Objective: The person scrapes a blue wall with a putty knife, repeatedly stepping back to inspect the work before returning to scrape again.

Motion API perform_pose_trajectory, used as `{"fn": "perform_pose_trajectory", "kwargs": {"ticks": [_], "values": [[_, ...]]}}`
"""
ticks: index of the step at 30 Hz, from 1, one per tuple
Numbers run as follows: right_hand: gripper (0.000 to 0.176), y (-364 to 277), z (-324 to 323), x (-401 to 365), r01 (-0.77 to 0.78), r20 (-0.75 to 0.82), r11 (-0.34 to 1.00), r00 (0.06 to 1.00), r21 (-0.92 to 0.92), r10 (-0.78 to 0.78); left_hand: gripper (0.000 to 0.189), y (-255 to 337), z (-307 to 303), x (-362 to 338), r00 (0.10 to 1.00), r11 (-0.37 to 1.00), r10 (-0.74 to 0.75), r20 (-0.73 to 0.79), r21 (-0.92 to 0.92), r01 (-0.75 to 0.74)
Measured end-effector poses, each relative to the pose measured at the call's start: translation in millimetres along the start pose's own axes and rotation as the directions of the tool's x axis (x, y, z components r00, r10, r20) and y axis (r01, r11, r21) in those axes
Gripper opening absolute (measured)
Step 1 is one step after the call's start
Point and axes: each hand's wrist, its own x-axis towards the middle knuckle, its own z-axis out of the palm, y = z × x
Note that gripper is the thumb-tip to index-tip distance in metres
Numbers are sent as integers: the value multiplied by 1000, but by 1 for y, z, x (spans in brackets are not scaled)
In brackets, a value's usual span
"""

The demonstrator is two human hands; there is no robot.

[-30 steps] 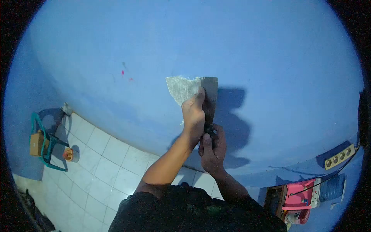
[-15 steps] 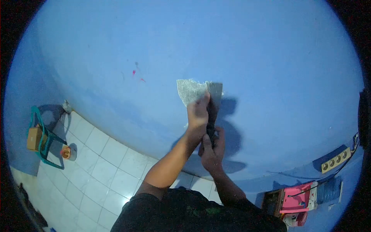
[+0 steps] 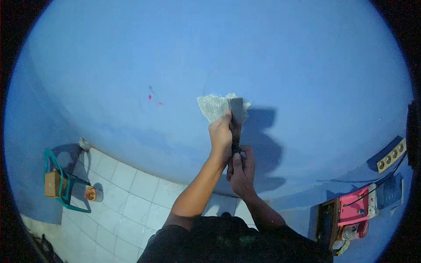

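In front of the blue wall, my left hand (image 3: 220, 136) grips a wide, pale putty-coated scraper (image 3: 213, 108), its fan-shaped blade turned up. My right hand (image 3: 242, 172) is closed around the dark handle of a narrower scraper (image 3: 236, 109), just right of the first. The two blades touch or overlap near their inner edges. Rough whitish material shows along the upper edge of the wide blade and beside the narrow one. The left hand hides the wide scraper's handle.
A green chair (image 3: 67, 199) with a cardboard box (image 3: 54, 184) stands at the left, beside a small container (image 3: 91, 193) on the tiled floor (image 3: 145, 182). A socket strip (image 3: 391, 155) and pink item (image 3: 354, 207) are at the right. Pink marks (image 3: 150, 97) dot the wall.
The narrow blade has shifted left and slightly down, and the wide one a little left. More rough whitish material shows around the blades. The floor objects appear farther right and lower as the view shifts.
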Motion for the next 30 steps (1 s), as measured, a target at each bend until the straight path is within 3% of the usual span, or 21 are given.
{"fn": "perform_pose_trajectory", "kwargs": {"ticks": [2,9,11,12,14,18,20,22,24,27,30], "values": [[17,2,2,1,-7,-20,1000,1000,23,7,34,0,2,1,999,993,-35,-11,-110,34],[18,4,-1,3,19,-38,999,999,-31,-20,34,-11,-8,6,996,995,-29,90,-90,37],[19,-1,0,4,40,-49,997,998,-73,-44,33,2,-5,5,985,986,121,127,98,-133],[19,-9,1,4,-3,-31,1000,1000,-23,2,33,0,-4,4,985,987,110,132,99,-124],[19,-8,3,0,-41,-14,999,999,28,41,33,-1,-4,4,987,981,-37,155,-180,65],[20,1,9,2,-34,-58,999,998,34,35,33,-10,-10,6,995,995,-39,88,-91,47],[20,-3,11,1,-32,-66,999,997,31,34,33,-1,-9,8,982,994,30,188,-112,-9],[19,-5,17,-1,-80,-72,989,993,125,89,33,-3,-12,8,982,992,19,189,-126,4],[19,5,17,-11,-44,-88,996,995,75,51,32,-7,-16,8,980,991,15,198,-137,13],[19,-4,22,-4,-25,-94,996,995,85,33,33,-10,-20,11,989,999,-32,146,40,26],[18,-5,26,-1,-57,-101,988,992,141,72,30,2,-14,10,986,993,29,166,-115,-9]]}}
